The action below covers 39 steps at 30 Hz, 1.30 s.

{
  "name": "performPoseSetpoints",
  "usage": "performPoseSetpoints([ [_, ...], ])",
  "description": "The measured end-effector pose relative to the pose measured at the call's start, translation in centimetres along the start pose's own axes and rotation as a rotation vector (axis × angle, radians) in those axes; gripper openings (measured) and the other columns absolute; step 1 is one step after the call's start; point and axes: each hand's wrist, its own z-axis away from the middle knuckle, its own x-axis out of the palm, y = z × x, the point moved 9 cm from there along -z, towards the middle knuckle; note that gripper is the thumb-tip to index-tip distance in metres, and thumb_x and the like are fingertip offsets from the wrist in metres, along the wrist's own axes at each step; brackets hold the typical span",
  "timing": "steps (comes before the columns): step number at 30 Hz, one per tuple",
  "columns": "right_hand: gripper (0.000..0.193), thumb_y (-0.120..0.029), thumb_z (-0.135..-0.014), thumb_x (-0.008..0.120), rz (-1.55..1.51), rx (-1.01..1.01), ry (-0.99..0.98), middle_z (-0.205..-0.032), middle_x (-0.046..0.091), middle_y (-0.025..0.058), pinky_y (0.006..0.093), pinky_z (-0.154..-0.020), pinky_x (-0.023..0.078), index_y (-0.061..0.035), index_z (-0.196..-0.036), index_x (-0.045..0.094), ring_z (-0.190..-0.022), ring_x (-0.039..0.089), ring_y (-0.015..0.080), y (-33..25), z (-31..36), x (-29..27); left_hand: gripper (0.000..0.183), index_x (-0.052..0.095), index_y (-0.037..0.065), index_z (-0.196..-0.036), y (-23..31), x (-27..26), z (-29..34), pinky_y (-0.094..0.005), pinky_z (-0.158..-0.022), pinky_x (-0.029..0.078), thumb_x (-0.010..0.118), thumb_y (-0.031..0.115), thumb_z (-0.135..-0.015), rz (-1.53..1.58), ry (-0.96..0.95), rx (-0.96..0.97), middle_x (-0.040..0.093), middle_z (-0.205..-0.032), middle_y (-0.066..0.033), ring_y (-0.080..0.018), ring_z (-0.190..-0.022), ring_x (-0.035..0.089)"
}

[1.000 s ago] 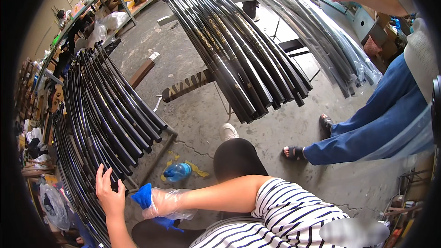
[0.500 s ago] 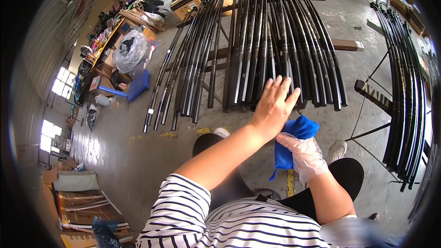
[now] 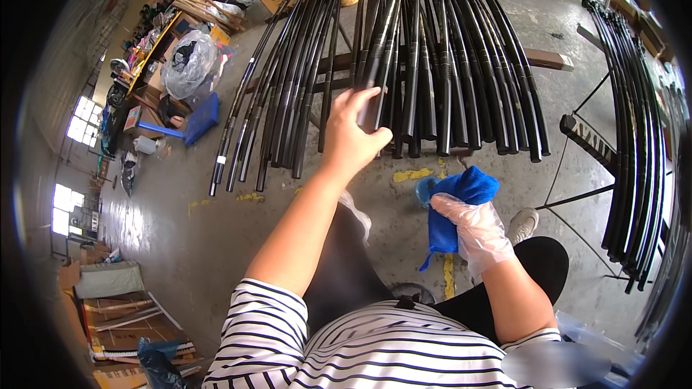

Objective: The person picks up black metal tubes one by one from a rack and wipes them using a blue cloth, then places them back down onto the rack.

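Observation:
Many black glossy fishing rods [image 3: 447, 94] lie side by side on a rack in front of me, butt ends toward me. At the left part of this bundle my left hand [image 3: 349, 137] is bare, its fingers and thumb curved around one black fishing rod [image 3: 370, 75], which is slightly blurred and slants across its neighbours. My right hand [image 3: 476, 227], in a clear plastic glove, grips a blue cloth [image 3: 472, 186] below the rod ends. Partly hidden behind the cloth is a round light-blue object [image 3: 424, 191].
A smaller group of rods [image 3: 288, 101] lies to the left, and another bundle [image 3: 634, 151] rests on a stand at the right. A blue platform [image 3: 200, 119] and a clear plastic bag [image 3: 189, 65] are on the left floor. Flattened cardboard [image 3: 137, 324] lies lower left.
My left hand has moved left from the middle rod ends and closed around a rod, which has tilted. The right hand stays low with the cloth; the light-blue object has come into view.

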Motion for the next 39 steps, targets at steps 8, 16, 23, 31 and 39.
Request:
performPoseSetpoints([
  [8, 0.032, -0.015, -0.071, 0.073, 0.051, 0.022, 0.024, -0.087, 0.058, 0.0050, 0.0309, -0.070, 0.047, -0.0031, -0.096, 0.056, -0.079, 0.056, 0.0153, 1.1, -0.7, 0.0, 0.058, 0.056, 0.009, -0.118, -1.6, -0.5, -0.1, -0.0311, -0.095, 0.038, 0.061, 0.003, -0.061, 0.207, -0.027, -0.042, 0.052, -0.116, -0.0114, -0.0223, -0.110, 0.050],
  [16, 0.030, -0.005, -0.071, 0.071, -0.033, 0.100, 0.050, -0.088, 0.059, 0.0046, 0.0303, -0.072, 0.049, -0.0041, -0.097, 0.056, -0.079, 0.058, 0.0156, 1.0, -0.6, 0.7, 0.056, 0.054, 0.005, -0.120, -3.1, -0.4, 0.0, -0.0286, -0.093, 0.039, 0.061, 0.002, -0.064, 0.321, -0.036, -0.112, 0.054, -0.117, -0.0108, -0.0180, -0.108, 0.051],
  [23, 0.030, -0.009, -0.073, 0.071, -0.028, 0.117, -0.008, -0.087, 0.058, 0.0033, 0.0288, -0.068, 0.048, -0.0039, -0.098, 0.055, -0.076, 0.056, 0.0135, 1.2, -1.0, 1.5, 0.058, 0.051, 0.005, -0.122, -3.2, 0.0, -0.3, -0.0324, -0.098, 0.035, 0.066, 0.008, -0.065, 0.462, -0.100, -0.121, 0.050, -0.121, -0.0134, -0.0231, -0.114, 0.047],
  [31, 0.036, -0.004, -0.071, 0.070, -0.006, 0.155, -0.002, -0.093, 0.059, 0.0045, 0.0291, -0.071, 0.049, -0.0047, -0.104, 0.055, -0.080, 0.058, 0.0155, 3.0, -2.0, 2.0, 0.055, 0.054, 0.005, -0.116, 0.4, -0.2, 1.1, -0.0403, -0.095, 0.038, 0.069, 0.015, -0.064, 0.015, 0.103, 0.014, 0.044, -0.121, -0.0243, -0.0379, -0.109, 0.047],
  [39, 0.030, -0.005, -0.072, 0.068, 0.011, 0.169, 0.067, -0.093, 0.063, 0.0088, 0.0322, -0.073, 0.052, -0.0011, -0.100, 0.058, -0.080, 0.062, 0.0206, 5.4, -2.3, 1.0, 0.054, 0.047, 0.003, -0.123, 3.5, 0.6, 4.7, -0.0485, -0.099, 0.032, 0.063, 0.007, -0.071, -0.053, 0.160, 0.185, 0.035, -0.129, -0.0277, -0.0432, -0.118, 0.037],
])
